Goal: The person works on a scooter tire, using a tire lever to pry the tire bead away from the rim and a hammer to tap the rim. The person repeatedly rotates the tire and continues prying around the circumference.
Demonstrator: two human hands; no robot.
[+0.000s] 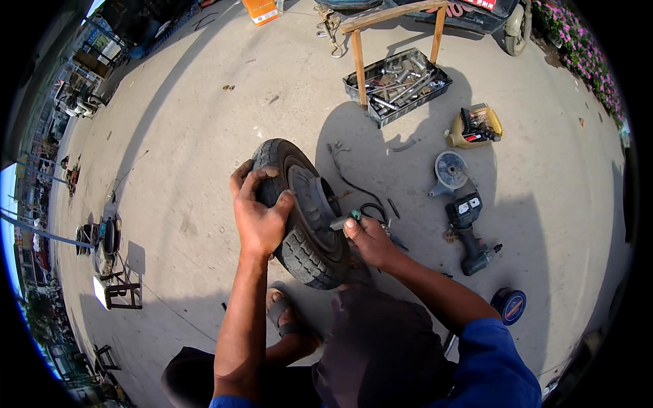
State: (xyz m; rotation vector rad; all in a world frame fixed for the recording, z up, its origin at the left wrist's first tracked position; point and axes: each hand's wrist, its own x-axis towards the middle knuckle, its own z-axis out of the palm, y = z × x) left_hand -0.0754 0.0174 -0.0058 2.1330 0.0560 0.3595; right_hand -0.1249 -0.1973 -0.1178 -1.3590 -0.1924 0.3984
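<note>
Holding a tilted black rubber-tyred wheel at twelve o'clock from the sandalled foot, the left hand spreads its fingers, likely for steadiness; the right hand's fingers pinch a dark, green-ended cylinder at the wheel's three o'clock.

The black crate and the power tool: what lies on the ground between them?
In the head view, a grey round metal part lies between the crate and power tool, closer to the tool; a yellow tub sits right of that line.
</note>
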